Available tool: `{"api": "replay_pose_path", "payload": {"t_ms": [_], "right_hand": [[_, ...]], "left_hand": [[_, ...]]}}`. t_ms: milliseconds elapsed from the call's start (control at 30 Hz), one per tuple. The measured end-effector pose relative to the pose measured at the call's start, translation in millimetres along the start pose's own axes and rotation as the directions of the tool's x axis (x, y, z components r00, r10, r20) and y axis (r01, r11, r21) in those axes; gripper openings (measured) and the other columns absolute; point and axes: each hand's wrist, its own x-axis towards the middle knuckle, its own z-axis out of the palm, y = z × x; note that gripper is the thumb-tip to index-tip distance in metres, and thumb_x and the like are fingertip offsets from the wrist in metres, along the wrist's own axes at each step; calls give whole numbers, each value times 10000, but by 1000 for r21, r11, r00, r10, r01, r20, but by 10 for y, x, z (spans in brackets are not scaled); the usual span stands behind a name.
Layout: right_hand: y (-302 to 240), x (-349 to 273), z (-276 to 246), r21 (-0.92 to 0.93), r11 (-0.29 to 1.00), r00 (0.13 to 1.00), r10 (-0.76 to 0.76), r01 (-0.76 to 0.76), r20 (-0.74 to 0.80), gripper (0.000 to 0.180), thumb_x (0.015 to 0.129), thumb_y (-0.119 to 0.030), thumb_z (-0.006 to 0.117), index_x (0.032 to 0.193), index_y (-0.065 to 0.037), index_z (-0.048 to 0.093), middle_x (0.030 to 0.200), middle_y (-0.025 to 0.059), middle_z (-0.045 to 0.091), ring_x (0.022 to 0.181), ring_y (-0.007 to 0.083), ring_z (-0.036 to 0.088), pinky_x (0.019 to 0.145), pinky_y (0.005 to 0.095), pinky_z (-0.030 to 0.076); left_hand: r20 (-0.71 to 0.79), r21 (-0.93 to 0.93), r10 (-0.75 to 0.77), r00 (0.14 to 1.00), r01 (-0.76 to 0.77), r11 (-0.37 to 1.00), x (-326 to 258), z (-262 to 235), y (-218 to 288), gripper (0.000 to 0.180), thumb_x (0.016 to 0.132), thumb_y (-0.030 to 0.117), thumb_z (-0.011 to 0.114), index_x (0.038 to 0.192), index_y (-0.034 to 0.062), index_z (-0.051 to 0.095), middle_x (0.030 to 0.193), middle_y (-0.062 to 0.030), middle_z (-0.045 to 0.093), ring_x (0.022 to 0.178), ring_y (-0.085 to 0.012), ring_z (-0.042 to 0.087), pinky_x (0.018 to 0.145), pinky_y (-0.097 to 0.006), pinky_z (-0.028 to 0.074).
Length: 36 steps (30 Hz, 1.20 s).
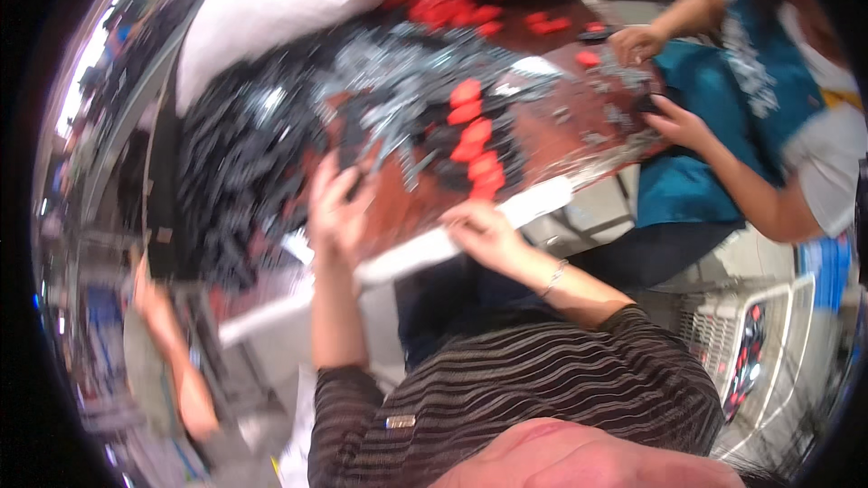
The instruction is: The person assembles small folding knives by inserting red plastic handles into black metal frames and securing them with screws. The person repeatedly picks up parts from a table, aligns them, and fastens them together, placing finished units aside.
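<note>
My left hand [338, 208] is raised over the near edge of the table, beside a heap of black parts [244, 154]. Its fingers are spread and blurred; a dark patch shows between them, and I cannot tell if it is a part or the background. My right hand [484, 233] is at the table's white front edge, fingers curled together, just below a row of red pieces [475, 137]. What it pinches, if anything, is too small to make out. Thin clear-grey strips [398, 63] lie scattered beyond both hands.
A white sack [280, 9] rests at the back left, with more red pieces [448, 7] beside it. At the right a co-worker's hands [678, 122] handle small parts. Another person's arm [172, 343] shows at the left. A white crate [714, 334] stands low right.
</note>
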Motion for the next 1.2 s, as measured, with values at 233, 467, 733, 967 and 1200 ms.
{"api": "replay_pose_path", "payload": {"t_ms": [233,467,733,967,1200], "right_hand": [[-424,179,169,230,967,980,141,-106,-143,102,794,-39,665,887,-12,635,787,35,623,701,82,578,623,212,458],[-584,279,160,216,975,994,68,-49,-86,69,794,-18,655,858,-5,631,852,50,611,741,92,597,620,221,480],[-581,220,151,208,972,991,122,-106,-63,68,790,-38,668,814,-2,616,789,34,589,668,79,551,585,212,447],[-435,194,164,230,959,985,171,-164,-11,92,785,-63,683,799,-12,608,762,22,577,678,80,539,610,217,437],[-532,299,5,137,984,994,107,-109,26,169,827,-104,640,976,-24,631,889,49,583,806,122,571,682,235,457]], "left_hand": [[-34,-230,83,996,-89,969,-732,294,-513,336,905,50,515,1234,24,454,976,-53,557,895,-165,567,800,-334,491],[-84,-13,128,988,-130,991,-852,461,-488,310,848,34,614,1140,-7,520,977,-30,601,883,-91,572,772,-220,472],[-22,125,192,981,-188,974,-883,489,-538,315,851,56,620,1144,-18,533,1000,-30,606,897,-90,559,801,-235,457],[4,284,222,975,-214,935,-906,424,-533,299,856,69,616,1130,-17,533,997,-33,607,911,-88,555,823,-241,448],[-90,70,124,988,-118,991,-650,220,-495,211,881,53,552,1084,17,508,960,-70,609,844,-133,593,712,-281,514]]}}
